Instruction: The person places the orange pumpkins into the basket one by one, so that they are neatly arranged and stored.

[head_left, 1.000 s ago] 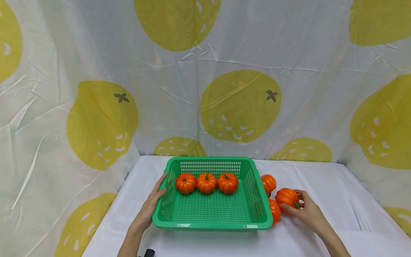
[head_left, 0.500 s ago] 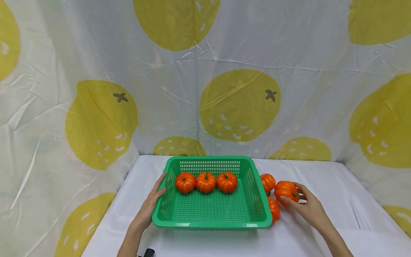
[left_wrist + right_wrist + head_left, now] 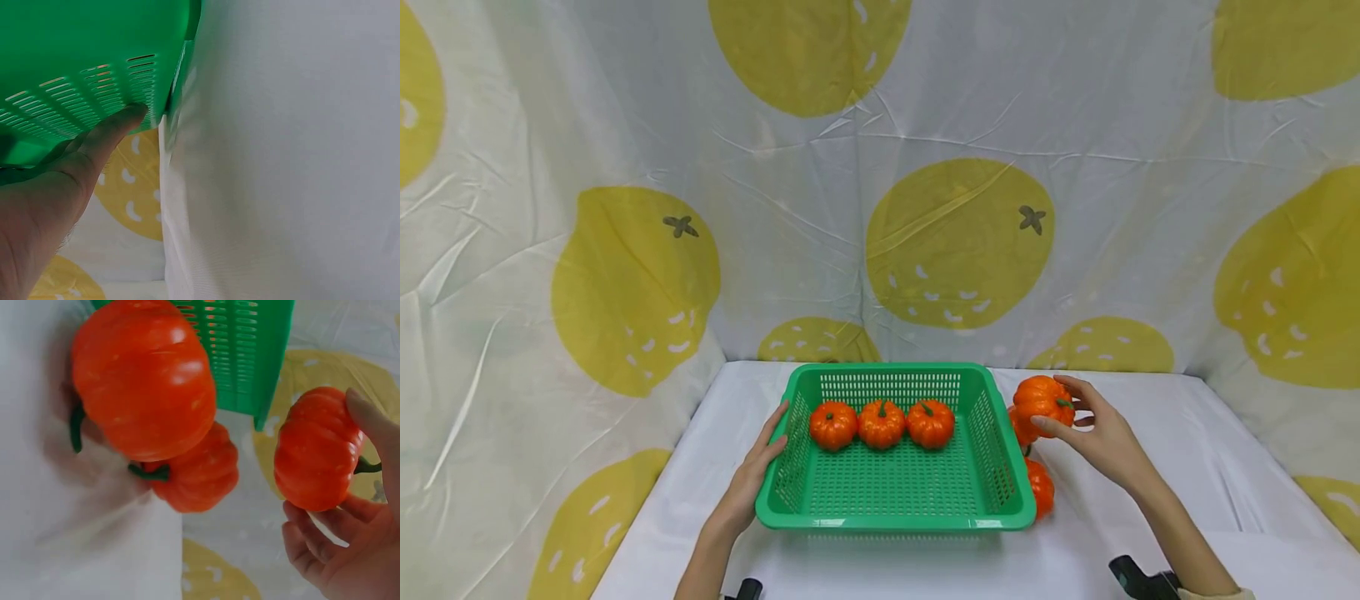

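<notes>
Held pumpkin: an orange pumpkin (image 3: 1042,399) sits lifted off the table, just outside the basket's right wall near its far right corner, green stem pointing toward the palm.
Right hand: the right hand (image 3: 1101,437) grips that pumpkin, thumb on its near side and fingers (image 3: 310,542) curled round the rest.
Basket: a green slotted basket (image 3: 998,467) stands at the middle of the white-covered table (image 3: 1180,450).
Pumpkins inside: three pumpkins (image 3: 882,424) line up side by side along the basket's far wall, stems up.
Pumpkins outside: two more pumpkins lie on the table against the basket's right wall, one (image 3: 1040,488) near its front right corner, the other (image 3: 1019,429) further back and partly hidden behind the held pumpkin; the right wrist view shows these two touching.
Left hand: the left hand (image 3: 752,479) rests flat against the basket's left wall, fingers straight, a fingertip (image 3: 128,117) pressed to the slots, clasping nothing.
Backdrop: a creased white cloth (image 3: 880,183) printed with large yellow fruit hangs behind and beside the basket.
</notes>
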Demonstrator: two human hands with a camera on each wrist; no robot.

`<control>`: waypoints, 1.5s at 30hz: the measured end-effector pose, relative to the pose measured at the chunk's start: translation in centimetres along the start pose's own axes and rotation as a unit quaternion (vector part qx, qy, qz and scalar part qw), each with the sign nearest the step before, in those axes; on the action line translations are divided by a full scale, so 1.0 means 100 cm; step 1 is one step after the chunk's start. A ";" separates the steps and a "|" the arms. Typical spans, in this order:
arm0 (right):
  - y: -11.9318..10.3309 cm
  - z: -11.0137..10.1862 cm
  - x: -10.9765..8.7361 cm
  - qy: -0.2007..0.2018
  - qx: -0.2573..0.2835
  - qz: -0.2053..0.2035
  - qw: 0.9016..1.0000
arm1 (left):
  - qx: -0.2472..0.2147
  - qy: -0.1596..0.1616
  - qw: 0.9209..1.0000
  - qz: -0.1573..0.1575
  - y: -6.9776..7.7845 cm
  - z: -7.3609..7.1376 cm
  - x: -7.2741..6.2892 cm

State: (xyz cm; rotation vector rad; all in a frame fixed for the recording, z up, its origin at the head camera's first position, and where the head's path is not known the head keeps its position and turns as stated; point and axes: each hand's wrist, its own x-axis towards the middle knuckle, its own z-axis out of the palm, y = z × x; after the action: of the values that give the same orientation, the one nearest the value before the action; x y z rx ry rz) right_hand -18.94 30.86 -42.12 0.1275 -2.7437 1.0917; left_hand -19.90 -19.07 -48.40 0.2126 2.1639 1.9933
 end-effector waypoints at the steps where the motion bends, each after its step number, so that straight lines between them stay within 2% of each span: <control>1: -0.004 0.000 0.004 -0.001 0.000 -0.009 1.000 | 0.000 -0.001 1.000 0.001 0.000 0.000 0.000; 9: -0.038 0.006 0.028 -0.042 0.024 -0.048 0.998 | 0.000 0.003 1.000 -0.001 0.001 0.000 0.000; 17: -0.064 0.020 0.047 -0.074 0.049 -0.103 0.991 | 0.008 0.008 1.000 -0.003 -0.001 0.001 0.001; 28: -0.094 0.045 0.067 -0.115 0.056 -0.122 0.984 | 0.003 0.011 1.000 0.001 -0.001 0.003 0.000; 35: -0.116 0.069 0.079 -0.162 0.059 -0.179 0.969 | -0.001 0.011 1.000 0.004 -0.001 0.003 0.000; 45: -0.132 0.100 0.091 -0.241 0.077 -0.224 0.941 | 0.001 0.013 1.000 0.004 -0.003 0.002 0.001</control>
State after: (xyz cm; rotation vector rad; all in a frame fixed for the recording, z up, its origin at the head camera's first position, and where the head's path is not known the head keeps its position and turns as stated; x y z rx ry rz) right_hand -27.33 14.26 -38.50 1.1179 -2.7854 1.2580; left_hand -19.89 -18.86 -48.71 0.1968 2.1844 2.0087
